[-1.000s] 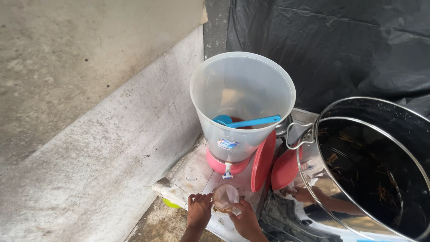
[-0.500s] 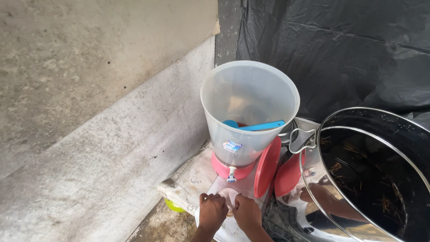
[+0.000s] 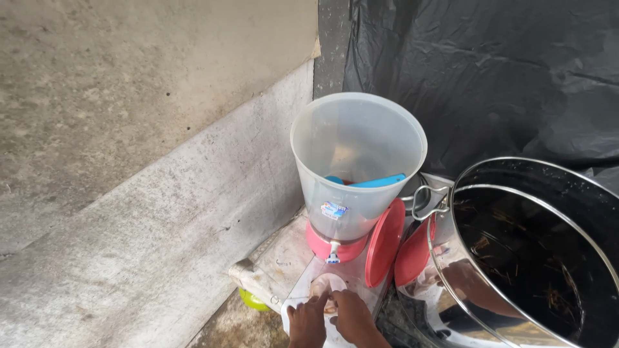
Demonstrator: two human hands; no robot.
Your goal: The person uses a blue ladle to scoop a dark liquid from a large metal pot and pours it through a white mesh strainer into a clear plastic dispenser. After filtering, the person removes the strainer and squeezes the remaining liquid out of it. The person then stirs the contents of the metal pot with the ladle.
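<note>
Clear cup between cupped hands

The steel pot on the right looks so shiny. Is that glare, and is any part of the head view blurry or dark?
Head view: soft, even daylight with no hard shadows. The steel pot mirrors the pink lid on its wall and has a bright rim, but no blown-out glare. Its inside is dark. The left hand and right hand sit at the bottom edge, partly cut off and slightly soft. The black sheet shows dull sheen.
</note>
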